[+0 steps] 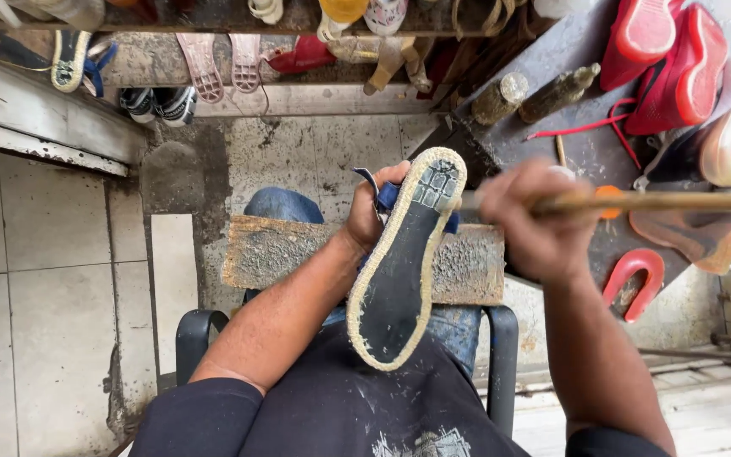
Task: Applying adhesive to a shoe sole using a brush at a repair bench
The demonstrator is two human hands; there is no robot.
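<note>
Two bare hands work at centre frame: the left hand (371, 211) grips a rope-edged shoe (403, 262) by its toe, sole turned up, apparently to expose the sole's tip, while the right hand (535, 222) closes around a long wooden stick (678, 200) aimed there. A scarred wooden block (277, 252) lies beneath; red shoes (678, 68) crowd the upper right, above stained floor tiles (44, 279).
</note>
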